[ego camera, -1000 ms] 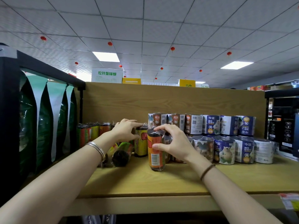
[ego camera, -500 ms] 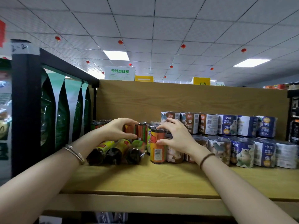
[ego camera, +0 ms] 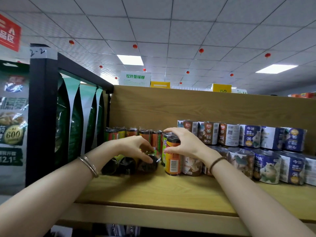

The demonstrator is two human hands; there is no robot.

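Pinching, with the left fingers (ego camera: 147, 145) and thumb, the dark end of a lying green-labelled bin-bag roll (ego camera: 148, 167), rightmost of three lying rolls (ego camera: 126, 165) at the front of the wooden shelf (ego camera: 171, 190). Half a second earlier, resting the left hand (ego camera: 131, 146) higher, against the row of upright rolls (ego camera: 131, 133) behind; now dropped onto the fallen one. Arching the right fingers (ego camera: 171, 130) over the wrapped top of the upright orange-labelled roll (ego camera: 172, 164), with the thumb laid against its label; impossible to tell whether gripping or merely steadying. A second ago, holding that roll in the right hand (ego camera: 188, 144) out in front of the row; since then, pushed back to stand on its base on the shelf, close against the upright row on its left and just beside the brown-labelled rolls (ego camera: 191, 165) on its right. Judged from this: orange-labelled roll placed, grip likely about to come off, and next for standing up, the fallen roll under the left hand. Farther out, stacked in two tiers along the wooden back panel (ego camera: 171, 106), blue-and-white bin-bag rolls (ego camera: 266, 166); at far left, past a black frame post (ego camera: 42, 108), hanging green pouches (ego camera: 77, 120).
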